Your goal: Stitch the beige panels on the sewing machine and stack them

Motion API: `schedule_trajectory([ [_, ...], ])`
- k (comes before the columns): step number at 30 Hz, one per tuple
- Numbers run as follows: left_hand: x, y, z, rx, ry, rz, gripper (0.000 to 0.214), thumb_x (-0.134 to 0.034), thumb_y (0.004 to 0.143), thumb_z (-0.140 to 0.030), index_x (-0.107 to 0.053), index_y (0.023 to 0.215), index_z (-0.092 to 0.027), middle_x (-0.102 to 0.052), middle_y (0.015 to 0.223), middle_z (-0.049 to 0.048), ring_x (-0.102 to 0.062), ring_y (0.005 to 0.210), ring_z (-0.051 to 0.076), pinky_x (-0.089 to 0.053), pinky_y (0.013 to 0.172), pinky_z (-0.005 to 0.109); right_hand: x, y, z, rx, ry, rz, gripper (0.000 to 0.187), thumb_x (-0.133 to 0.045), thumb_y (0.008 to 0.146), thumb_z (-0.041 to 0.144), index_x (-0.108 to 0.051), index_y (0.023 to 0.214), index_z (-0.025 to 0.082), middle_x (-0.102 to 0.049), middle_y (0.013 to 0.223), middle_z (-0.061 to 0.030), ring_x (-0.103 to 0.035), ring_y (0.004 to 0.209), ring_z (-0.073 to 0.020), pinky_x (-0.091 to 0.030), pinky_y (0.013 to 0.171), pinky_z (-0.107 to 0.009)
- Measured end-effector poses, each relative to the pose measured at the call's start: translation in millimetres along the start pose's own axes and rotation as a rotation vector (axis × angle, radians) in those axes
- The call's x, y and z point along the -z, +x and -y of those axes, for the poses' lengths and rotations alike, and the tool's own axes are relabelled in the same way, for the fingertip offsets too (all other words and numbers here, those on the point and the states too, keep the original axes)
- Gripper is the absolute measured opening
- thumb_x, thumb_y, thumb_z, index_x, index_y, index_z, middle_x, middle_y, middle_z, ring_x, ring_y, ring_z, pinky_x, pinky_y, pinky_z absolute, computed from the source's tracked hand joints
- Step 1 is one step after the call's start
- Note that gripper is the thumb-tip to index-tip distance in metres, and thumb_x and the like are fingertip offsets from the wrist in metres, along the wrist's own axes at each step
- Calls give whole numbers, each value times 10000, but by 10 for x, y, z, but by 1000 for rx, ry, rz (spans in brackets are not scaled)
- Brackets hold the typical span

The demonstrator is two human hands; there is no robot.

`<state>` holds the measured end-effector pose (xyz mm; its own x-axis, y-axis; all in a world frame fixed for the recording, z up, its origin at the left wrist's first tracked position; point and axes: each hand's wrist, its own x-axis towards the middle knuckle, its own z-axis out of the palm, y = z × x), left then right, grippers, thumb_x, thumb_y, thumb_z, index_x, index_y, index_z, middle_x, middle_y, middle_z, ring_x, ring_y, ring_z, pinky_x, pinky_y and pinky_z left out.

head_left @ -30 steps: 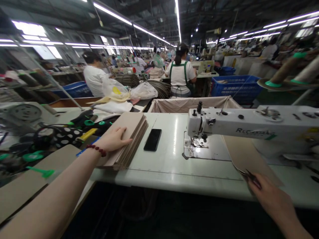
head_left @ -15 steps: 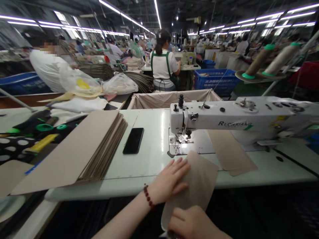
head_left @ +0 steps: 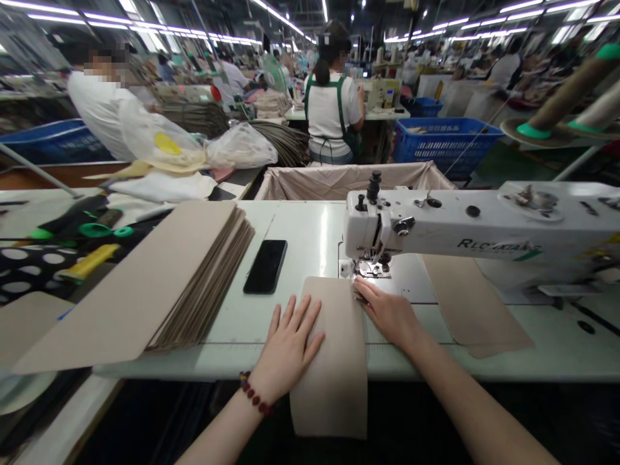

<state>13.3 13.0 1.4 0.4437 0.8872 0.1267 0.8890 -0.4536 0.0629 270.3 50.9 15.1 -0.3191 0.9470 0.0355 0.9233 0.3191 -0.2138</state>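
A beige fabric panel [head_left: 334, 361] lies lengthwise over the table's front edge, its lower end hanging past it. My left hand [head_left: 290, 336] rests flat on the panel's left side, fingers spread. At the panel's upper right corner, just in front of the presser foot [head_left: 375, 268], my right hand [head_left: 387, 313] has its fingers pressed together. A small dark, shiny item shows under those fingers, too little of it to name. The white sewing machine [head_left: 436, 223] stands right behind this hand. Under its arm lies another beige panel [head_left: 475, 303].
A tall stack of beige panels [head_left: 145, 278] sits on the left, beside a black phone [head_left: 265, 266]. Behind the table is a cloth-lined bin [head_left: 310, 184]. Thread cones [head_left: 571, 97] stand at the right. Two co-workers, one in a green apron [head_left: 332, 106], are farther back.
The panel has swung from a slant to nearly straight and shifted left. My right hand has risen from the bottom edge to the presser foot; my left hand has moved left.
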Motion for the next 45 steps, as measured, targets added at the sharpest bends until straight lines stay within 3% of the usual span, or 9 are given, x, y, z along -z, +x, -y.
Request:
schedule_trajectory([
  [4, 44, 202, -59, -31, -32, -3, 581, -454, 930, -322, -288, 1475, -210, -196, 1549, 77, -111, 1426, 328, -147, 1133, 571, -61, 37, 7, -42, -19, -53, 461, -422, 931, 265, -369, 1383, 338, -426, 1453, 26, -618, 1039, -196, -541, 703, -297],
  [7, 90, 322, -98, -216, -91, 63, 592, -437, 895, -181, -299, 1468, -238, -199, 1551, 25, -118, 1433, 272, -125, 1160, 515, -68, 10, 2, -46, -6, -86, 451, -414, 938, 268, -376, 1384, 327, -455, 1430, 12, -618, 1037, -195, -542, 713, -294],
  [9, 97, 351, -93, -303, -121, 96, 590, -423, 910, -173, -286, 1468, -304, -237, 1539, -16, -144, 1430, 252, -120, 1164, 504, -69, 5, 0, -49, -4, -88, 457, -414, 937, 265, -378, 1389, 328, -465, 1422, 1, -622, 1025, -197, -542, 714, -295],
  [16, 18, 359, -19, -111, -131, 70, 511, -389, 982, -319, -247, 1470, -367, -262, 1530, -12, -166, 1423, 279, -61, 1126, 594, -97, 23, 1, -59, 3, -111, 508, -428, 909, 220, -374, 1405, 311, -463, 1423, 12, -624, 1018, -194, -541, 683, -292],
  [24, 61, 584, -65, -181, -224, 112, 494, -412, 967, -319, -312, 1449, -361, -271, 1527, -10, -184, 1417, 272, -64, 1132, 562, -76, 13, -2, -43, 15, -95, 496, -443, 904, 225, -399, 1384, 340, -454, 1427, 43, -634, 992, -184, -541, 675, -282],
  [31, 87, 606, -3, -200, -297, 95, 487, -468, 933, -306, -389, 1410, -365, -354, 1489, 4, -264, 1388, 276, -51, 1128, 547, -85, 28, -3, -49, 18, -99, 495, -448, 892, 216, -419, 1371, 338, -460, 1424, 34, -641, 969, -186, -541, 675, -282],
  [45, 84, 623, 9, -184, -332, 84, 467, -472, 937, -328, -409, 1399, -361, -368, 1480, 0, -261, 1390, 270, -54, 1135, 535, -75, 36, 7, -61, 2, -86, 527, -447, 887, 193, -392, 1392, 333, -456, 1424, 40, -635, 992, -186, -549, 671, -282],
])
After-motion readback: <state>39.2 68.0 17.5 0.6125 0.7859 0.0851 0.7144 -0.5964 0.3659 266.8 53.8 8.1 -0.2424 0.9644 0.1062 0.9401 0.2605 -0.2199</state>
